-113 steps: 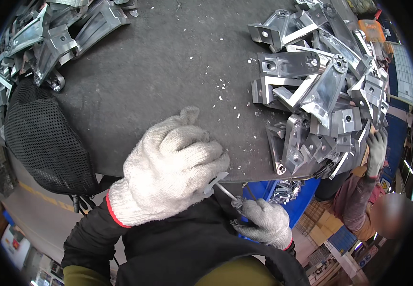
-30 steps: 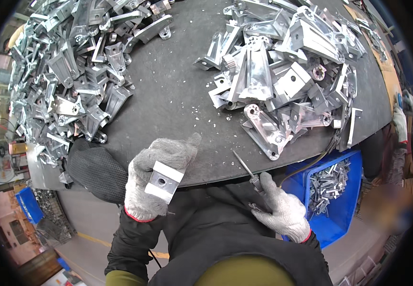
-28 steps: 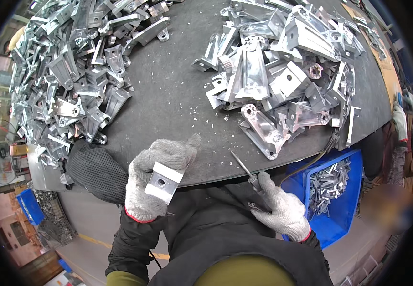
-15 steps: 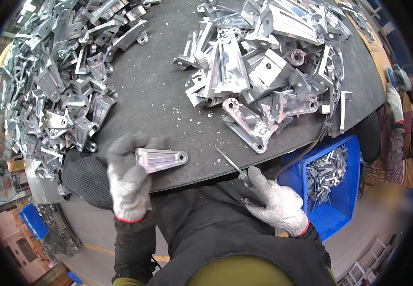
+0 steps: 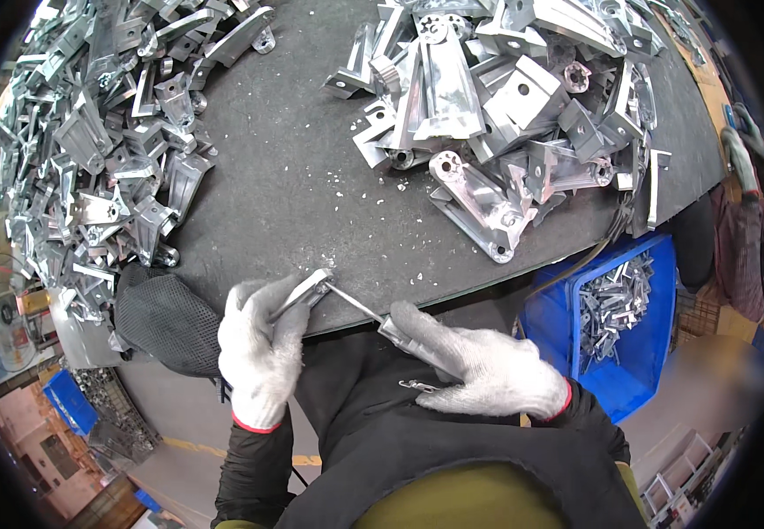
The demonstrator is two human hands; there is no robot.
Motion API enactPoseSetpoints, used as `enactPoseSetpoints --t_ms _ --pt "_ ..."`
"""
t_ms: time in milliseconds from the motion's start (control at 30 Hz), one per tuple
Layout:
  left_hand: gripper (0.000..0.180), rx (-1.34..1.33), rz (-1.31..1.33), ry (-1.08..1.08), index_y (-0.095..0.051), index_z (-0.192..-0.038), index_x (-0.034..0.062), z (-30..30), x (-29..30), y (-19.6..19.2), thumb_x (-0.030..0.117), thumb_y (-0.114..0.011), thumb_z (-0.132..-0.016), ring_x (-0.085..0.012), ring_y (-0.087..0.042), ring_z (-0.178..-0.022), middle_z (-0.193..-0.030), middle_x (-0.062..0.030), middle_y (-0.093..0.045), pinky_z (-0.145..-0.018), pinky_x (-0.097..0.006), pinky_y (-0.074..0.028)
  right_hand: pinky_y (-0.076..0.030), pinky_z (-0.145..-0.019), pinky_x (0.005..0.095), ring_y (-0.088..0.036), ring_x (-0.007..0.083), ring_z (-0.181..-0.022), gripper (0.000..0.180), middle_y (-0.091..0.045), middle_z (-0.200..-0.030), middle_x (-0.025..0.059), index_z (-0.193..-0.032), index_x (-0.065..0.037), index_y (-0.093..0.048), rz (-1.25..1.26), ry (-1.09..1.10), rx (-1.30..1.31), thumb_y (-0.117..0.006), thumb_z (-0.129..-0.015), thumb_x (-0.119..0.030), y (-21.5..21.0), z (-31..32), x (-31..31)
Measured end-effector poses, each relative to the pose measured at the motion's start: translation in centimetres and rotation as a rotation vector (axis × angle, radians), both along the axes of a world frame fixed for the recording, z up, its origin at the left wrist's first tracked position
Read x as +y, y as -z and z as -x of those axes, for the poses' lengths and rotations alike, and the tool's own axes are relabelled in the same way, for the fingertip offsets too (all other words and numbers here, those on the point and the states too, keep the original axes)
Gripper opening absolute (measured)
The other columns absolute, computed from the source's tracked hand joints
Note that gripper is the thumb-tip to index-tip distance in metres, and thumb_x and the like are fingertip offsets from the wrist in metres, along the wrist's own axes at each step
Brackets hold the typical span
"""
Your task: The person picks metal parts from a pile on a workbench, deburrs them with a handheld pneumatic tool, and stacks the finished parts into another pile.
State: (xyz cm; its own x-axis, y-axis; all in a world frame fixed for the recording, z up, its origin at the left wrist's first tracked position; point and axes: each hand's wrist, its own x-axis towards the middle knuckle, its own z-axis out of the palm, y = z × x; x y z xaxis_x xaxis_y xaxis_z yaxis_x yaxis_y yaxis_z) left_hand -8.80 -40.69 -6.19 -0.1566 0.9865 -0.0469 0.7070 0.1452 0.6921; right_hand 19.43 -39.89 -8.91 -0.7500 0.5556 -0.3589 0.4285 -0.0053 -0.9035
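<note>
At the near edge of the table my left hand [image 5: 263, 346], in a pale grey knit glove, is closed around a silver cast-metal bracket [image 5: 311, 286]. The bracket is tilted up, with its far end clear of the fingers. My gloved right hand [image 5: 492, 368] grips a slim pointed hand tool [image 5: 355, 303] with a thin metal shaft. Its tip meets or nearly meets the bracket's exposed end; exact contact is too small to tell. The palm hides part of the tool's handle.
Heaped brackets [image 5: 91, 141] cover the table's left; another pile [image 5: 453, 88] lies at the far right. A black mesh cap-like thing [image 5: 166, 322] sits by my left hand. Below the right edge stands a blue bin [image 5: 625, 388] of metal parts. Another person's gloved hand [image 5: 739, 159] shows far right.
My left hand has turned the bracket from lying flat to tilted up, its end toward the tool. My right hand has moved left, bringing the tool's tip to the bracket.
</note>
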Motion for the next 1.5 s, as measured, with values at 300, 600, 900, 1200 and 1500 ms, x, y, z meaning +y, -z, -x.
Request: enactPoseSetpoints --t_ms 300,600,900,1200,1500 --pt "0.034 0.306 -0.327 0.149 -0.076 -0.112 0.0045 0.0 -1.8 2.9 -0.004 -0.081 -0.079 -0.0292 -0.069 -0.097 -0.105 -0.0126 -0.070 -0.086 -0.038 -0.056 -0.034 -0.125 0.0332 -0.030 0.0206 -0.159 0.108 -0.026 -0.177 0.0114 -0.173 -0.011 0.001 0.856 0.296 0.559 -0.069 -0.092 0.004 -1.2 2.4 -1.0" --pt "0.032 0.264 -0.331 0.106 -0.077 -0.107 0.0058 -0.6 -0.9 2.6 -0.005 -0.082 -0.078 -0.0298 -0.069 -0.096 -0.100 -0.0116 -0.071 -0.085 -0.039 -0.056 -0.062 -0.090 0.0466 -0.073 0.0472 -0.107 0.092 -0.058 -0.144 0.0329 -0.172 -0.013 -0.012 -0.121 0.343 0.103 -0.065 -0.096 -0.015 -3.1 4.0 -2.7" --pt "0.022 0.162 -0.354 0.006 -0.077 -0.100 0.0043 0.9 0.5 1.0 0.001 -0.085 -0.080 -0.0248 -0.070 -0.084 -0.094 -0.0107 -0.071 -0.077 -0.035 -0.057 -0.048 -0.044 0.0505 -0.066 0.0306 -0.055 0.078 -0.063 -0.081 0.0138 -0.170 -0.034 -0.025 -0.477 -0.007 -0.391 -0.061 -0.101 -0.034 -5.9 1.3 -1.5" --pt "0.018 0.000 -0.823 0.367 -0.078 -0.102 0.0119 -16.5 22.2 -9.8 0.015 -0.077 -0.084 -0.0329 -0.071 -0.091 -0.097 -0.0116 -0.071 -0.079 -0.045 -0.058 -0.059 -0.091 0.0520 -0.069 0.0507 -0.110 0.097 -0.063 -0.135 0.0322 -0.170 -0.014 -0.023 -0.446 0.308 -0.125 -0.075 -0.090 -0.033 -3.3 -0.4 2.8" --pt "0.022 0.290 -0.835 0.294 -0.075 -0.111 0.0128 -10.7 29.6 -7.5 0.015 -0.071 -0.090 -0.0342 -0.074 -0.092 -0.104 -0.0122 -0.073 -0.082 -0.045 -0.061 -0.057 -0.100 0.0448 -0.064 0.0454 -0.126 0.094 -0.062 -0.138 0.0317 -0.165 -0.010 -0.034 -0.500 0.360 -0.100 -0.081 -0.084 -0.028 -2.9 0.3 4.2"
